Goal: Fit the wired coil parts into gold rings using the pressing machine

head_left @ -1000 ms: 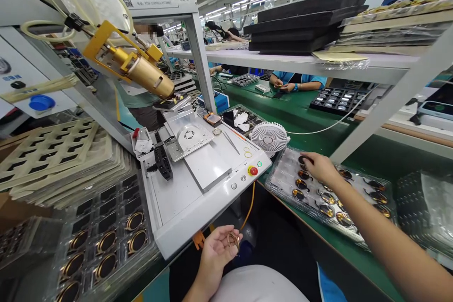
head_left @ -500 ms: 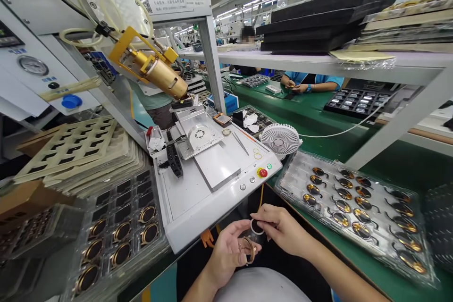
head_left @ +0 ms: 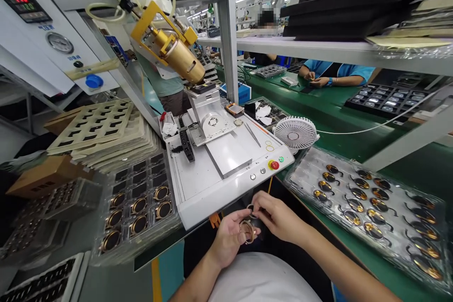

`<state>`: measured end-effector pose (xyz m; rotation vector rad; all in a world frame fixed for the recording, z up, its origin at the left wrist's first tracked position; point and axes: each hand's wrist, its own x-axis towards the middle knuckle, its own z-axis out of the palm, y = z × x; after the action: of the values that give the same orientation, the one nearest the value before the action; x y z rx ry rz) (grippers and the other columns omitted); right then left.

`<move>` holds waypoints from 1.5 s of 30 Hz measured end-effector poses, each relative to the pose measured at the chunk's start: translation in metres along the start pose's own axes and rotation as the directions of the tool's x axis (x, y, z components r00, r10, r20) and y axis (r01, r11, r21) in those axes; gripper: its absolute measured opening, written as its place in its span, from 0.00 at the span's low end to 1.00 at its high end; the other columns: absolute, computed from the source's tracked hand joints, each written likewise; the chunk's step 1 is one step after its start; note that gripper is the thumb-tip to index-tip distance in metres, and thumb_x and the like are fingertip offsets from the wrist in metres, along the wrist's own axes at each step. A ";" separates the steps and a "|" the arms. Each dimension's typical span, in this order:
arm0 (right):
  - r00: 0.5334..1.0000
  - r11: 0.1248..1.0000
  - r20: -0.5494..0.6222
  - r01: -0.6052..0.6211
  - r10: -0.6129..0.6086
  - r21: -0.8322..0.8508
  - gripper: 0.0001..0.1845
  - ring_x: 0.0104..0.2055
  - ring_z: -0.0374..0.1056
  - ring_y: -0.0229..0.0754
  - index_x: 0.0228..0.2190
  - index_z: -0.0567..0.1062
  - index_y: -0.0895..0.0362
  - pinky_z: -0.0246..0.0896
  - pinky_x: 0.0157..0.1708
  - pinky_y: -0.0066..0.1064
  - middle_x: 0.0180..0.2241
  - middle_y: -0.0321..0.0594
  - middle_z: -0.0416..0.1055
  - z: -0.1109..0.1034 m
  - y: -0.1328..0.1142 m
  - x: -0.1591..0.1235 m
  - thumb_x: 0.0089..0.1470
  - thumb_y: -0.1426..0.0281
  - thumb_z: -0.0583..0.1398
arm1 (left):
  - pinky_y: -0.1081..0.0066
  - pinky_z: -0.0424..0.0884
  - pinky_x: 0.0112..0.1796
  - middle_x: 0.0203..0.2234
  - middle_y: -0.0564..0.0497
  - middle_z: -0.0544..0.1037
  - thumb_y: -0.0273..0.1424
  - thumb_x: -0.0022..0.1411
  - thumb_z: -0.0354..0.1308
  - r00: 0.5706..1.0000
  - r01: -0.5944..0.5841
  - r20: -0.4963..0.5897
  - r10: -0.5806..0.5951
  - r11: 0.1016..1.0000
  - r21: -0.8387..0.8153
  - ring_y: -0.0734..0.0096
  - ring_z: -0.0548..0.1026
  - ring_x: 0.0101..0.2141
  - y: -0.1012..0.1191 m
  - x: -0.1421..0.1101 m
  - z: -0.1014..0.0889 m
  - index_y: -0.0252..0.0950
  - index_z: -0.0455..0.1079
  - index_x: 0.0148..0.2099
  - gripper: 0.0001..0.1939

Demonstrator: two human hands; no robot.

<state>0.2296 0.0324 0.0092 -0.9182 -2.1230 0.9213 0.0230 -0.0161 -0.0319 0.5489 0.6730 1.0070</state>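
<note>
My left hand (head_left: 230, 238) lies palm up in front of the white machine bench, with its fingers curled around a gold oval ring (head_left: 248, 231). My right hand (head_left: 277, 217) is just beside it, its thumb and fingertips pinching a thin dark ring (head_left: 251, 210) close above the gold one. The two hands almost touch. To the right, a transparent tray (head_left: 364, 212) holds several gold rings with dark tails. Another tray (head_left: 138, 207) on the left holds several gold ovals in black pockets.
A white bench (head_left: 226, 174) with a red stop button stands ahead, under a brass cylinder on a yellow bracket (head_left: 180, 56). A white desk fan (head_left: 295, 134) is beside it. Farther along the green table, a co-worker's hands (head_left: 314, 80) work under a shelf.
My right hand has left the right tray and come to my left hand, now pinching a thin ring. The view has swung, shifting the bench and trays.
</note>
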 end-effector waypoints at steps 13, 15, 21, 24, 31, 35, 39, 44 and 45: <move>0.754 0.865 -0.464 -0.499 0.465 0.055 0.10 0.30 0.71 0.48 0.32 0.67 0.52 0.60 0.34 0.34 0.20 0.32 0.70 -0.048 0.023 0.120 0.54 0.70 0.65 | 0.67 0.76 0.42 0.40 0.40 0.85 0.45 0.44 0.80 0.979 -0.201 0.058 0.194 0.964 0.175 0.58 0.83 0.42 0.016 -0.013 -0.007 0.35 0.70 0.65 0.49; 0.746 0.875 -0.494 -0.479 0.447 0.069 0.12 0.29 0.70 0.48 0.37 0.68 0.53 0.61 0.34 0.35 0.21 0.32 0.70 -0.038 0.020 0.101 0.54 0.66 0.66 | 0.65 0.77 0.43 0.45 0.37 0.84 0.44 0.47 0.79 0.967 -0.255 0.074 0.244 0.925 0.282 0.56 0.83 0.43 0.016 -0.019 -0.010 0.36 0.65 0.69 0.51; 0.907 0.796 -0.091 -0.308 0.411 0.520 0.22 0.40 0.77 0.50 0.46 0.77 0.56 0.72 0.39 0.38 0.40 0.46 0.80 0.023 -0.008 0.029 0.58 0.53 0.65 | 0.55 0.83 0.45 0.75 0.31 0.45 0.31 0.52 0.77 0.873 -0.440 0.247 0.419 0.461 0.771 0.50 0.83 0.49 0.005 -0.020 -0.005 0.49 0.48 0.76 0.58; 0.881 0.672 -0.101 -0.274 0.462 0.688 0.29 0.46 0.76 0.51 0.52 0.77 0.55 0.73 0.44 0.39 0.46 0.47 0.80 0.036 -0.016 0.020 0.55 0.52 0.69 | 0.50 0.82 0.50 0.76 0.31 0.45 0.30 0.53 0.75 0.861 -0.472 0.390 0.327 0.225 0.852 0.46 0.82 0.51 0.002 -0.011 0.002 0.49 0.40 0.78 0.62; 0.860 0.604 -0.074 -0.290 0.504 0.742 0.21 0.25 0.69 0.39 0.34 0.82 0.58 0.69 0.28 0.31 0.24 0.38 0.76 0.006 -0.017 0.021 0.52 0.52 0.71 | 0.59 0.85 0.42 0.76 0.28 0.39 0.34 0.48 0.80 0.839 -0.542 0.390 0.380 0.523 0.657 0.50 0.84 0.47 0.012 -0.004 0.008 0.47 0.59 0.71 0.53; 0.833 0.581 -0.023 -0.365 0.552 0.727 0.24 0.22 0.69 0.39 0.37 0.82 0.60 0.70 0.23 0.30 0.24 0.38 0.76 0.002 -0.018 0.017 0.47 0.54 0.73 | 0.59 0.85 0.43 0.75 0.27 0.43 0.34 0.46 0.80 0.827 -0.563 0.431 0.362 0.517 0.645 0.50 0.85 0.46 0.014 -0.003 0.003 0.46 0.60 0.70 0.52; 0.824 0.578 0.010 -0.405 0.566 0.708 0.23 0.24 0.73 0.41 0.36 0.82 0.60 0.74 0.27 0.31 0.26 0.40 0.79 0.005 -0.014 0.016 0.45 0.55 0.74 | 0.59 0.86 0.43 0.74 0.26 0.49 0.34 0.47 0.80 0.791 -0.610 0.500 0.352 0.389 0.690 0.50 0.85 0.45 0.013 -0.002 -0.001 0.45 0.58 0.71 0.53; 0.846 0.521 0.092 -0.405 0.525 0.751 0.22 0.30 0.78 0.44 0.35 0.84 0.59 0.78 0.34 0.33 0.29 0.41 0.81 0.004 -0.011 0.015 0.42 0.56 0.77 | 0.55 0.85 0.44 0.72 0.27 0.56 0.35 0.52 0.77 0.797 -0.599 0.539 0.273 0.235 0.766 0.48 0.84 0.47 0.014 -0.002 -0.002 0.44 0.54 0.73 0.52; 0.845 0.505 0.094 -0.399 0.526 0.765 0.23 0.30 0.78 0.43 0.35 0.84 0.59 0.78 0.35 0.33 0.30 0.42 0.81 0.004 -0.011 0.014 0.42 0.56 0.77 | 0.55 0.85 0.45 0.72 0.27 0.56 0.34 0.52 0.77 0.796 -0.601 0.541 0.272 0.250 0.759 0.48 0.84 0.47 0.014 -0.002 -0.002 0.44 0.54 0.73 0.52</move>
<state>0.2153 0.0362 0.0200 -1.0428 -1.1007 1.7811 0.0125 -0.0120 -0.0230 1.9952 0.7773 0.9551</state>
